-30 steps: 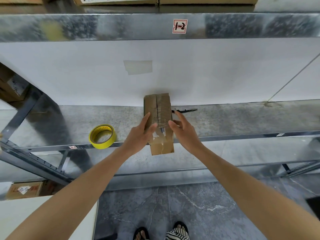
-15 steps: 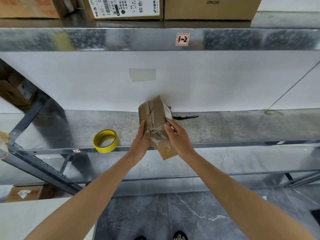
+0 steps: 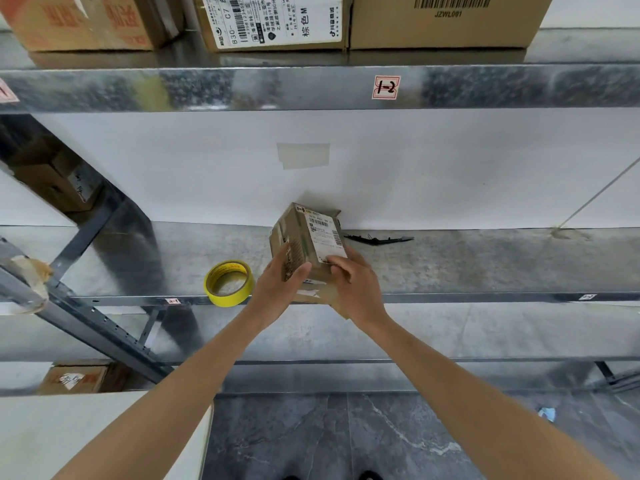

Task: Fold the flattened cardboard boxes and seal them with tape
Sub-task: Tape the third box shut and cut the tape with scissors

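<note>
A small brown cardboard box [image 3: 304, 237] with a white shipping label on its upper face is held tilted over the metal shelf [image 3: 485, 265]. My left hand [image 3: 277, 289] grips its left side, thumb on the near edge. My right hand [image 3: 353, 285] holds its right side, fingers on the label's lower corner. A loose flap hangs down below the hands past the shelf's front edge. A roll of yellow tape [image 3: 228, 283] lies flat on the shelf just left of my left hand.
A black cutter-like tool [image 3: 377, 239] lies by the white back wall, right of the box. Large cartons [image 3: 443, 19] stand on the shelf above. A slanted grey brace [image 3: 86, 306] crosses the left. More cartons [image 3: 72, 379] sit low at left.
Both hands have turned the box, so its labelled face now points up and it leans further left. The view has risen, showing more of the upper shelf.
</note>
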